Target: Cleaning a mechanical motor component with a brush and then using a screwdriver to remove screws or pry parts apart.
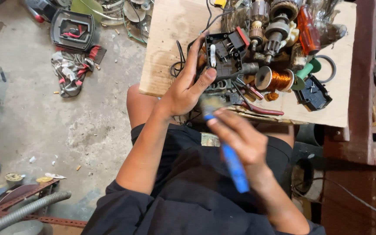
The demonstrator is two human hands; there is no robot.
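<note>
My left hand [187, 87] grips a black plastic tool housing [225, 53] with a red switch part and a white piece inside, held over the cardboard sheet [167, 39]. My right hand [240, 138] holds a blue-handled brush [232, 164], blurred by motion, its bristle end [209, 104] just below the housing. A black cable [178, 65] runs from the housing under my left hand.
On the cardboard lie a copper wire coil [276, 79], a motor armature [271, 30], an orange-handled screwdriver [308, 31], red-handled pliers [257, 108] and a black cover [313, 93]. A rag [70, 70] and a black casing [72, 28] lie on the concrete floor. A grey hose [22, 211] is at lower left.
</note>
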